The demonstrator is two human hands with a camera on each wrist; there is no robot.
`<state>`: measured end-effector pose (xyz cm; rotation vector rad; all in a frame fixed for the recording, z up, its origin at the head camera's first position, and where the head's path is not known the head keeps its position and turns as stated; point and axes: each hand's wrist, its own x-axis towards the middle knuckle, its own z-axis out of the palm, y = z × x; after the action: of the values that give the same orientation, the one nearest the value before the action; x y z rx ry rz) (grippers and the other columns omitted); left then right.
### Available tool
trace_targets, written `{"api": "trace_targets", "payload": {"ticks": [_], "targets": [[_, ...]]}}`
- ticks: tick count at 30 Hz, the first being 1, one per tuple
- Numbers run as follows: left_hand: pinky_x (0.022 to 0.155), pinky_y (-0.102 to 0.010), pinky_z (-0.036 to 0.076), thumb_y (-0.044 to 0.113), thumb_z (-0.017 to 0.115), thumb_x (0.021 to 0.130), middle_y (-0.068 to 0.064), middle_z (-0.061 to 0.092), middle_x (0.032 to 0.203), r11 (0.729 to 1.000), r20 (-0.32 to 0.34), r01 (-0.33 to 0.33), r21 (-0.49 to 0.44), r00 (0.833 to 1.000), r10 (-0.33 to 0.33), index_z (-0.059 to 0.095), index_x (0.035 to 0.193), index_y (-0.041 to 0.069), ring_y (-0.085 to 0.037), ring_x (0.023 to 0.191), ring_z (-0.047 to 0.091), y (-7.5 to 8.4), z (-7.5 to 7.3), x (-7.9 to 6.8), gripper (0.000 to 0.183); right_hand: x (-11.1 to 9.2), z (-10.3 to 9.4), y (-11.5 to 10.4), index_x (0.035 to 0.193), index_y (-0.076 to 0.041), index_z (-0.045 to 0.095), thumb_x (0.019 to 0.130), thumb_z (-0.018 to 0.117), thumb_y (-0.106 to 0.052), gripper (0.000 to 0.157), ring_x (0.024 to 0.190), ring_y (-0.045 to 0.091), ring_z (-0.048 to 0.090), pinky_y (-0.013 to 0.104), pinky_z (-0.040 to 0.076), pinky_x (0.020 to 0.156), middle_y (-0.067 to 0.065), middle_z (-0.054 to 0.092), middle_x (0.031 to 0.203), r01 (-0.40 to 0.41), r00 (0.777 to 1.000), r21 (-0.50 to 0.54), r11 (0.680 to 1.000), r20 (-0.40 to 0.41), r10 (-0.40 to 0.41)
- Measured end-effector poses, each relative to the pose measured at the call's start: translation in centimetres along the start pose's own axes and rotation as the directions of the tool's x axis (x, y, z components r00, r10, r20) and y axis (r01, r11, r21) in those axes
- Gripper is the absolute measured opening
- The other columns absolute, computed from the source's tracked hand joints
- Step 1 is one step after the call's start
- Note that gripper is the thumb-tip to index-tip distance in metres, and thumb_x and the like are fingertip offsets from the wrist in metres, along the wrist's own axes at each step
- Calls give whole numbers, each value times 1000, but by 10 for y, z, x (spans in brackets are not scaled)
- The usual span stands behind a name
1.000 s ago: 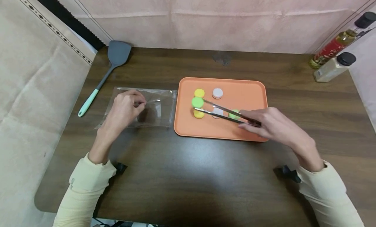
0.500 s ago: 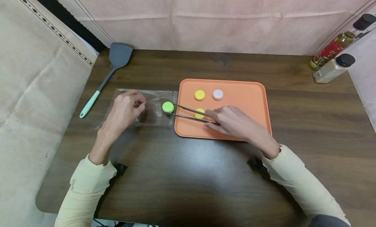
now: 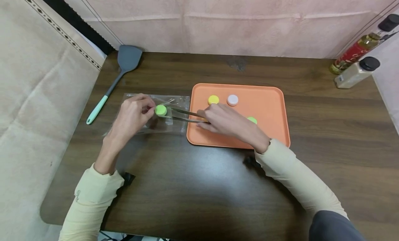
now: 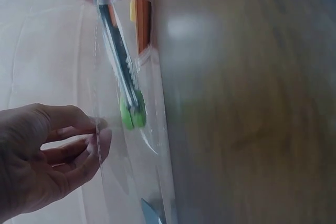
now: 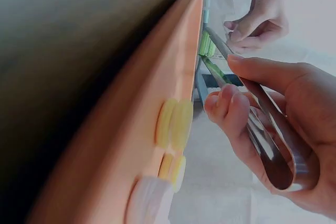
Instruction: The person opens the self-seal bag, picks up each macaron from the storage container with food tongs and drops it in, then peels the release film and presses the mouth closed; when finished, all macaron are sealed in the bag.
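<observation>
While the left hand [image 3: 135, 109] holds the edge of a clear, thin plastic bag [image 3: 179, 101], right hand [image 3: 222, 120]: grips long, shiny metal tongs [image 4: 119, 56] between thumb and fingers.
Tong tips: squeezed narrow, holding a round, two-layered, bright green piece [image 3: 160, 110] (macaron-shaped).
Green piece location: at the bag, just beside the left fingertips, past the tray's left edge; bag rim loops round the tongs in the left wrist view, depth inside unclear.
Left grip: narrow pinch, thumb and fingertips on the film.
Tray: flat orange rectangle with rounded corners [image 3: 265, 102], just right of the bag, right hand above it.
On tray: round yellow piece [image 3: 213, 100] with a round white piece [image 3: 232, 100] just right of it; second yellow piece [image 5: 175, 124] (mostly behind the right hand from above); another green piece [image 3: 252, 120], partly covered by the right arm.
Back left: grey spatula with mint handle [image 3: 129, 58], lying flat.
Back right: tall bottle with red label and black cap [image 3: 358, 51]; just beside it, clear squarish jar with black lid [image 3: 352, 76].
Surface: dark brown wood-grain table [image 3: 187, 185].
</observation>
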<state>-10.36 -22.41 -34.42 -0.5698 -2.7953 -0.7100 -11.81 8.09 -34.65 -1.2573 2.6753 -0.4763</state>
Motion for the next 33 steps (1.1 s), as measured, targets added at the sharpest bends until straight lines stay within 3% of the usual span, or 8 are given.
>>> {"api": "trace_targets", "payload": {"ticks": [9, 17, 25, 33], "targets": [[76, -52, 66, -9, 72, 98, -23, 77, 106, 999, -6, 14, -31, 1000, -15, 79, 92, -8, -37, 88, 77, -1, -3, 0, 10, 38, -1, -9, 87, -8, 68, 110, 68, -22, 27, 55, 11, 39, 26, 25, 55, -5, 37, 61, 21, 999, 48, 999, 30, -23], [75, -53, 66, -9, 73, 98, -25, 77, 107, 999, -27, 14, -28, 1000, -15, 79, 94, -10, -38, 85, 77, -2, -5, 0, 7, 66, 1, -15, 98, -6, 77, 109, 72, -29, 26, 62, 14, 47, 27, 32, 57, -1, 52, 73, -2, 997, 40, 999, 81, -2], [75, -53, 66, -8, 73, 98, -24, 77, 105, 999, -36, 38, -25, 999, -39, 80, 94, -9, -38, 85, 77, -5, -5, 0, 8, 89, 6, -17, 103, -6, 77, 110, 71, -32, 27, 60, 12, 50, 25, 33, 54, -2, 48, 71, -25, 995, 56, 998, 102, 20], [75, -53, 65, -6, 72, 100, -23, 76, 107, 997, -41, 61, -41, 997, -63, 80, 96, -8, -36, 85, 75, -9, -5, 1, 9, 105, 8, -20, 105, -5, 77, 111, 68, -33, 30, 68, 18, 57, 28, 39, 58, 4, 55, 80, -32, 997, 30, 999, 75, 30]]}}
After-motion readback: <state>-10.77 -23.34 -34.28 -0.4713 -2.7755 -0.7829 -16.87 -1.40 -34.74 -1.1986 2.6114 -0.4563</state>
